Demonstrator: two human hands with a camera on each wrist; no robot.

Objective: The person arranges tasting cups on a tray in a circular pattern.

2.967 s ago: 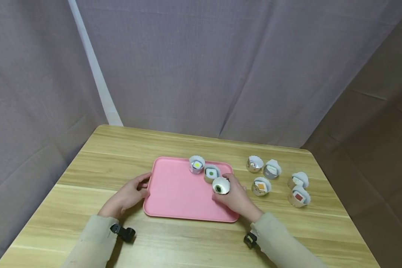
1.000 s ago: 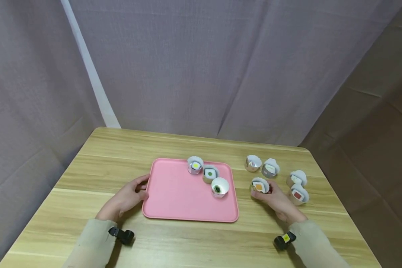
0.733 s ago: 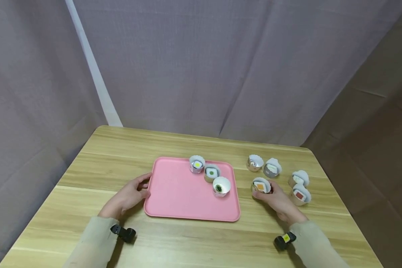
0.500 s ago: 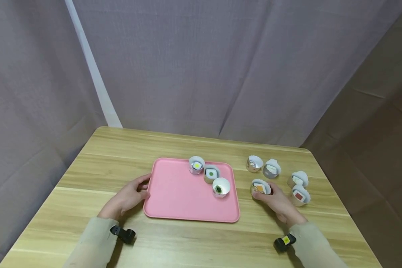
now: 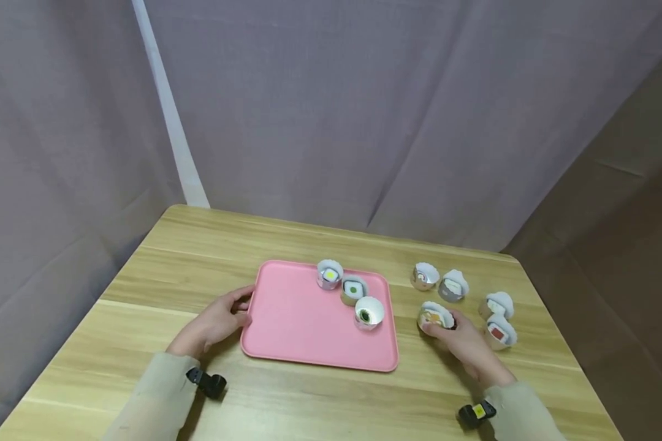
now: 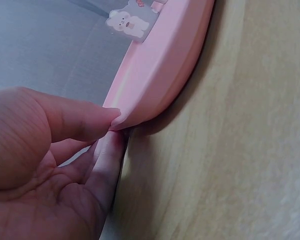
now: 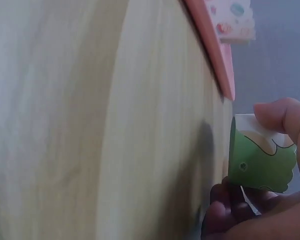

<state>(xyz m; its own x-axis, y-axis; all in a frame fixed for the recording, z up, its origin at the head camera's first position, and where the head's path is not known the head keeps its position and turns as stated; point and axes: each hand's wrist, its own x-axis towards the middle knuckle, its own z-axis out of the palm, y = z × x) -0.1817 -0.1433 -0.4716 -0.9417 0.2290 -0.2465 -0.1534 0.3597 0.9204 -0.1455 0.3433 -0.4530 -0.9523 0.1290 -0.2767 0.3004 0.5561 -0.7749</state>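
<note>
The tray [image 5: 303,321] is looking like smooth plastic, its rim catching a soft sheen. Under the tray, the table [image 5: 292,401] is showing wood grain with a faint gloss. Behind the tray, the curtain [image 5: 309,122] is hanging as matt, creased cloth. On the tray, the white-lined cup [image 5: 372,311] is gleaming inside. Right of the tray, the green cup [image 7: 262,160] is resembling smooth, matt paper. In front of the tray, the sleeves [image 5: 157,392] are appearing as matt fabric.

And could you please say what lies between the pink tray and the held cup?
Only bare wooden tabletop lies between tray and cup in the head view.
</note>
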